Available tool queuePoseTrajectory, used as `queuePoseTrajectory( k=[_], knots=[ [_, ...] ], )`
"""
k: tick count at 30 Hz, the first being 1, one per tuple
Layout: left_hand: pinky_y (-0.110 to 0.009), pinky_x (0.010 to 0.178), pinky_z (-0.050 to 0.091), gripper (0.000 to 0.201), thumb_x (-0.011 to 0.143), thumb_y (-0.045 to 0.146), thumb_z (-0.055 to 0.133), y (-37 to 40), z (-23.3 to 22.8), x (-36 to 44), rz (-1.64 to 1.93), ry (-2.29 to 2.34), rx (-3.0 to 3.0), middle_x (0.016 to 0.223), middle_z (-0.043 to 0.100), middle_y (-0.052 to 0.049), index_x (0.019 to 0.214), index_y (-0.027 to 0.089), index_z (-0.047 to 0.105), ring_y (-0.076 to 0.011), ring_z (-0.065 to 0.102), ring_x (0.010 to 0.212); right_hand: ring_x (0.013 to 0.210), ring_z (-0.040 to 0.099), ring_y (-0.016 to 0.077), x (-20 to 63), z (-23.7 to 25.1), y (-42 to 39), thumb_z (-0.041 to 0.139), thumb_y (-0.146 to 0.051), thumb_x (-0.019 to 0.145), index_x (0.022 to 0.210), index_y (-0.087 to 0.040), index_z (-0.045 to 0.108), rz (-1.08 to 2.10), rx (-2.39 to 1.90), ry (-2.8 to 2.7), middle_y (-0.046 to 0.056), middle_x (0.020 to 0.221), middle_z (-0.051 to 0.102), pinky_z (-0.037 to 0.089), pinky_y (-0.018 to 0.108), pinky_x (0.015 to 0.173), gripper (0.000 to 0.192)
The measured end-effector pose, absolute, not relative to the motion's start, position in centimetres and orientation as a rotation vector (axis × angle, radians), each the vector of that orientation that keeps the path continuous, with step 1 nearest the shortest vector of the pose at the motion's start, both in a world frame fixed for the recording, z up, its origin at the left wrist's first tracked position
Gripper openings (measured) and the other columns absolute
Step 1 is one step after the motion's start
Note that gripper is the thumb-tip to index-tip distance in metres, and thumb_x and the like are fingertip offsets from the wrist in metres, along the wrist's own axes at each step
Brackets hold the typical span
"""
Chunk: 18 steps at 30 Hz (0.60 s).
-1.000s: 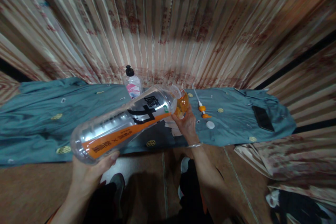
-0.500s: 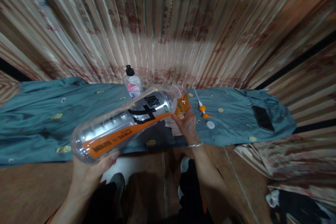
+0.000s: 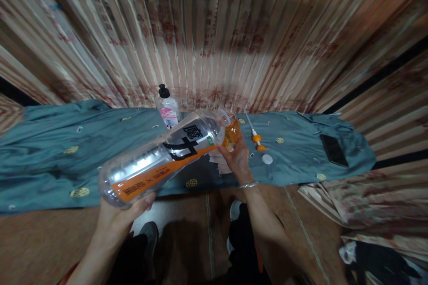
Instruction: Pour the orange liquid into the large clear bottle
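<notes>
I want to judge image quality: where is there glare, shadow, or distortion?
Head view: glare streaks on the clear bottle held in the left hand; a dark shadow band crosses the curtain; the blue cloth bows from wide-angle distortion; corners are dim.

Pump bottle (image 3: 167,109), white cap (image 3: 267,159), dark phone (image 3: 331,149) on teal cloth (image 3: 50,156).

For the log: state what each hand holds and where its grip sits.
Left hand grips the big clear bottle at its base; right hand grips the small orange bottle from below, at the big bottle's mouth.
</notes>
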<state>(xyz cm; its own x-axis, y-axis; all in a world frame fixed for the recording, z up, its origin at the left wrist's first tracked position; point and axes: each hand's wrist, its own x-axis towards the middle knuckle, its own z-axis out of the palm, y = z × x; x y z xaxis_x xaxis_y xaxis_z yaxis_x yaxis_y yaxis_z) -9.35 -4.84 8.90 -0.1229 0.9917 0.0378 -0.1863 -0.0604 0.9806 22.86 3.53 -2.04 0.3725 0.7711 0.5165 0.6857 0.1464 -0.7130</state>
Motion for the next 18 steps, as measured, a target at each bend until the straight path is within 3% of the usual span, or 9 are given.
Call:
queuePoseTrajectory(
  k=[4, 11, 18],
  knots=[
    [-0.023, 0.046, 0.052, 0.035, 0.068, 0.036, 0.105, -4.9, 9.5, -8.6, 1.348, 1.061, 1.188, 0.059, 0.071, 0.003, 0.086, 0.024, 0.078, -0.0144, 0.061, 0.046, 0.136, 0.081, 0.0439, 22.9, -2.1, 3.6, 0.089, -0.051, 0.091, 0.162, -0.025, 0.06, 0.103, -1.554, -1.347, 0.018, 0.141, 0.083, 0.069, 0.069, 0.114, 0.08],
    [-0.02, 0.042, 0.049, 0.051, 0.057, 0.028, 0.111, -5.2, 9.4, -7.1, 1.545, 1.037, 0.85, 0.097, 0.087, 0.001, 0.101, 0.025, 0.086, -0.0143, 0.068, 0.062, 0.135, 0.081, 0.0435, 22.9, -2.3, 3.7, 0.09, -0.052, 0.091, 0.168, -0.03, 0.055, 0.102, -1.557, -1.354, 0.015, 0.141, 0.083, 0.071, 0.069, 0.112, 0.087],
    [-0.018, 0.046, 0.054, 0.047, 0.058, 0.039, 0.112, -4.8, 9.4, -6.7, 1.489, 1.033, 0.749, 0.08, 0.085, -0.002, 0.096, 0.022, 0.092, -0.0159, 0.073, 0.063, 0.127, 0.084, 0.0425, 22.6, -2.3, 3.9, 0.085, -0.063, 0.096, 0.163, -0.017, 0.057, 0.027, -1.572, -1.387, 0.021, 0.136, 0.084, 0.073, 0.064, 0.105, 0.087]
  ],
)
